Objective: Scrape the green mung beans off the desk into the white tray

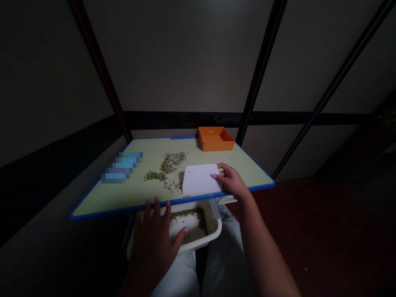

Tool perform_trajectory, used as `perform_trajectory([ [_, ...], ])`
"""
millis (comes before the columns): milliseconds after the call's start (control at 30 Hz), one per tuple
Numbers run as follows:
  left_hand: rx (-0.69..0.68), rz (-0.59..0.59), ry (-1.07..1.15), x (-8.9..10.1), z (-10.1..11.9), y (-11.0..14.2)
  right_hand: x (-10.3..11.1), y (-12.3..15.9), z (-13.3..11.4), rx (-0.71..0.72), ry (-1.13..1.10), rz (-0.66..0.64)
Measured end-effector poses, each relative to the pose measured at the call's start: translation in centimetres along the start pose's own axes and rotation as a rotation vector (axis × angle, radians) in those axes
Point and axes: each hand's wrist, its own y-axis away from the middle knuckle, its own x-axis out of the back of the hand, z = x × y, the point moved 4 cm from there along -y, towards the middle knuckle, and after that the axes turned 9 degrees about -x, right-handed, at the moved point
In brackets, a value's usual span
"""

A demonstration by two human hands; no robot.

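Observation:
My right hand (232, 181) grips the right edge of a white plastic scraper (201, 180), which lies flat on the pale green, blue-edged table (95, 201). Its left edge is next to a scatter of green mung beans (169, 166). Below the table's near edge, my left hand (153, 243) stands at a white plastic tray (201, 243) on my lap. Its fingers are spread, and its thumb reaches over the tray. Mung beans (190, 213) lie in the tray, partly hidden by the table.
An orange rectangular tray (215, 139) stands at the table's far edge. A blurred blue object (122, 167) covers part of the table's left side. Panelled walls with dark bars rise behind, and a reddish floor spreads to the right.

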Motion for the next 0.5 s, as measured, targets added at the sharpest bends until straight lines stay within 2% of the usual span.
perform_trajectory([
  [333, -0.030, -0.019, -0.006, -1.01, -0.60, 0.63, 0.31, -0.21, 0.29, 0.001, -0.070, 0.007],
  [500, -0.029, 0.034, -0.011, -0.90, -0.71, 0.26, 0.34, -0.35, -0.08, 0.004, -0.109, 0.015],
])
